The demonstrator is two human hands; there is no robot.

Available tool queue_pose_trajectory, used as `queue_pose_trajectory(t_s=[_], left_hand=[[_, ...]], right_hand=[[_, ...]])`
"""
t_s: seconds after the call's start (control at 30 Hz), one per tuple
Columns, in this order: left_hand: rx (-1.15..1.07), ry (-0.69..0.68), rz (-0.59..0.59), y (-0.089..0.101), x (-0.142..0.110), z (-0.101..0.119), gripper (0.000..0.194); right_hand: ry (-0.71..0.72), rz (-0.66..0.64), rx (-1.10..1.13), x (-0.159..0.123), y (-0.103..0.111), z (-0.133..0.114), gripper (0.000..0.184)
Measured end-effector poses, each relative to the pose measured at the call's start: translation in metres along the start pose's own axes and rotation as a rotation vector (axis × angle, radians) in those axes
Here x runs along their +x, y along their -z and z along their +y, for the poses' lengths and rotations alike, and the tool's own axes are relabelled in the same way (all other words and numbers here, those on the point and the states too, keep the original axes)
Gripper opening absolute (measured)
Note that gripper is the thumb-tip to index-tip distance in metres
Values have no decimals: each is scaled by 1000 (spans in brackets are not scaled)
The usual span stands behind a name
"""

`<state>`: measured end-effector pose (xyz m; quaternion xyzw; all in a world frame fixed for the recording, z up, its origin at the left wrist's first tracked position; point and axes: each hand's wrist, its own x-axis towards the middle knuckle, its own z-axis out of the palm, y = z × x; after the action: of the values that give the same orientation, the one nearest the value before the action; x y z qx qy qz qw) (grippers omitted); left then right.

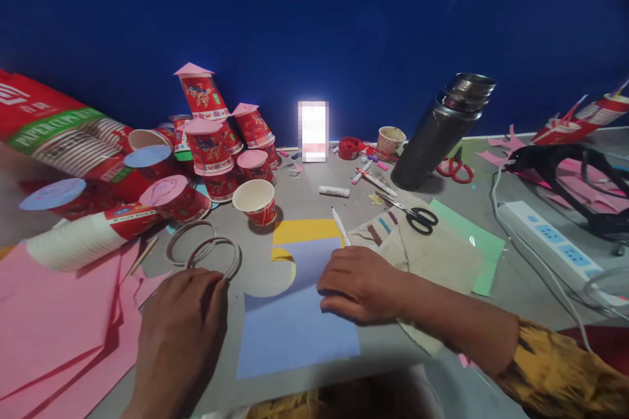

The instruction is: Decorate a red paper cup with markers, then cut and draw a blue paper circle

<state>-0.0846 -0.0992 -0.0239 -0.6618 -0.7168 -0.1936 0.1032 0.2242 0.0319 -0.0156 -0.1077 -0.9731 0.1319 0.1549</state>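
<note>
My left hand is closed at the near edge of a thin grey ring, thumb and forefinger against it. A second grey ring overlaps it behind. My right hand rests on a blue sheet of paper, fingers curled together; whatever they hold, if anything, is hidden. The blue sheet has a rounded cut-out in its upper left. Under its far edge lies yellow paper. A white marker lies just beyond my right fingers, its near end by my knuckles.
Red paper cups, some topped with pink paper, stand at back left; pink sheets lie below them. Black-handled scissors rest on a beige cloth. A dark flask, a power strip and a bright phone screen are beyond.
</note>
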Motion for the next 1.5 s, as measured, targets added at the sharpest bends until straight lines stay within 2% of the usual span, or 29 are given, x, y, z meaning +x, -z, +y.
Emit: queue_pose_trajectory(t_s=[0.13,0.2,0.27,0.4,0.53,0.63,0.73,0.93,1.1,1.5], left_hand=[[-75,-105,233,19,-5,20,21],[-165,-175,240,28,-5,40,10],[-244,-237,205,30,-1,62,14],[-307,-325,201,16,17,98,12],[-264,-333,118,-6,31,114,15],[-218,-326,75,-14,31,116,18],[-207,-366,62,-16,27,117,18],[-205,-436,22,-21,24,115,20],[-208,-466,16,-26,23,112,23],[-221,-423,-36,-32,17,101,25]], right_hand=[[49,54,9,-1,-3,3,25],[37,96,-1,-1,-2,4,25],[-12,128,-33,-2,-2,3,23],[-78,50,-86,-2,-5,3,28],[-41,55,-108,-4,1,9,25],[-45,96,-179,-12,15,8,27],[-36,80,-235,-24,23,-3,30],[98,-57,-84,-30,6,-20,16],[49,-80,-21,-28,3,-17,15],[15,-66,-22,-28,8,-22,17]])
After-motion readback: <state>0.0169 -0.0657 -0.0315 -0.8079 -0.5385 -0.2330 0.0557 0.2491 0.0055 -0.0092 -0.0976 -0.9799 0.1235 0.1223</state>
